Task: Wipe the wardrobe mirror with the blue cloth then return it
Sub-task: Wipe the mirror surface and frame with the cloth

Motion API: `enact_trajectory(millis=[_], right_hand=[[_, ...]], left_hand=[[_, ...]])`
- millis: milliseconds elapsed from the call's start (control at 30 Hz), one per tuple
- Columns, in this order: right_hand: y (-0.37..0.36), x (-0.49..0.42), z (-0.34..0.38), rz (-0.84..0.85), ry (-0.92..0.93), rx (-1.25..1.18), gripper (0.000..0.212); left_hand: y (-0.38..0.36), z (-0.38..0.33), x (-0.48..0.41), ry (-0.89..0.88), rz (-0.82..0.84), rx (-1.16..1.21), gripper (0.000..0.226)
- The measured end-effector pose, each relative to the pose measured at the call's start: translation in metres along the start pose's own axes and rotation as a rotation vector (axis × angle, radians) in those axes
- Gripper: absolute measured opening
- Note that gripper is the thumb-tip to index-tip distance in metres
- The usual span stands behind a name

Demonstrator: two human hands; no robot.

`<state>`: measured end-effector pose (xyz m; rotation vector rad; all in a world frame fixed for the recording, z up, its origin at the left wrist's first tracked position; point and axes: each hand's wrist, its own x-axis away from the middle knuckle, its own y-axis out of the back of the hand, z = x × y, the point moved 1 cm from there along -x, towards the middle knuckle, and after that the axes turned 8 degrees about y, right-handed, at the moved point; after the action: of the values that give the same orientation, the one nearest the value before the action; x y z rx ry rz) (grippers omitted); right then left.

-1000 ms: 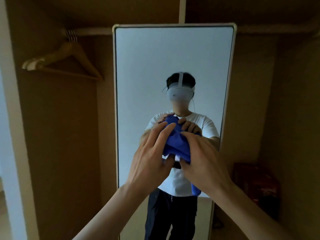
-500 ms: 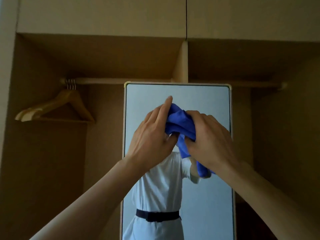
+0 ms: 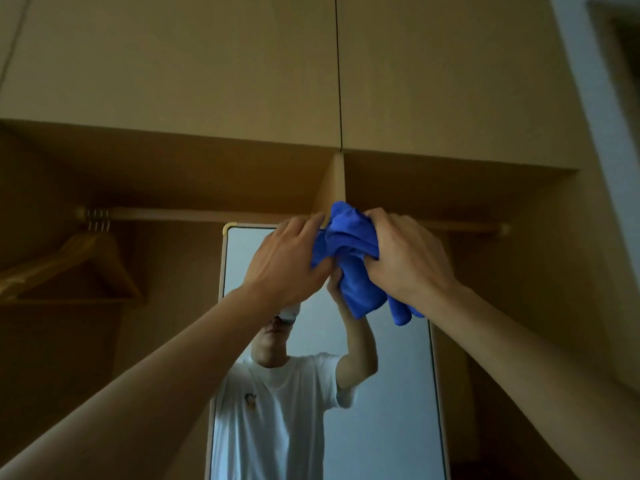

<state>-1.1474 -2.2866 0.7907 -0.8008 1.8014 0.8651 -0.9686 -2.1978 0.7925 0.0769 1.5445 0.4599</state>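
Note:
The tall wardrobe mirror (image 3: 242, 271) with a pale frame stands inside the open wardrobe, and a person in a white T-shirt is reflected in it. A bunched blue cloth (image 3: 349, 251) is held up at the mirror's top edge. My right hand (image 3: 405, 254) grips the cloth from the right with curled fingers. From the left, my left hand (image 3: 287, 261) holds the same cloth, its thumb tucked under the fabric. Loose cloth ends hang below my right hand. Both arms reach upward. The mirror's top right corner is hidden behind my hands.
A wooden rail (image 3: 194, 213) runs across the wardrobe above the mirror, with wooden hangers (image 3: 86, 265) at the left. A vertical divider panel (image 3: 334, 188) sits just behind the cloth. Closed upper cabinet doors (image 3: 207, 71) fill the top. A white wall (image 3: 595, 81) is at the right.
Both hands have risen with the cloth from the middle of the mirror to its top edge. The camera has tilted upward, so the upper cabinets now fill the view.

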Motion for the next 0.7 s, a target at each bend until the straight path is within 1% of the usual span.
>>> enact_trajectory(millis=[167, 300, 500, 700], right_hand=[[-0.001, -0.018, -0.02, -0.009, -0.01, 0.009, 0.031], [-0.005, -0.024, -0.04, -0.006, -0.064, -0.025, 0.032], [-0.009, -0.019, -0.064, -0.024, -0.103, -0.076, 0.03], [-0.004, -0.018, -0.068, -0.043, -0.076, -0.12, 0.032]], left_hand=[[-0.008, 0.006, -0.021, 0.046, 0.059, -0.155, 0.06], [-0.017, 0.003, -0.031, 0.092, 0.063, -0.277, 0.056], [-0.025, -0.008, -0.034, 0.146, 0.076, -0.254, 0.053], [-0.017, -0.018, -0.029, 0.202, 0.06, -0.209, 0.057]])
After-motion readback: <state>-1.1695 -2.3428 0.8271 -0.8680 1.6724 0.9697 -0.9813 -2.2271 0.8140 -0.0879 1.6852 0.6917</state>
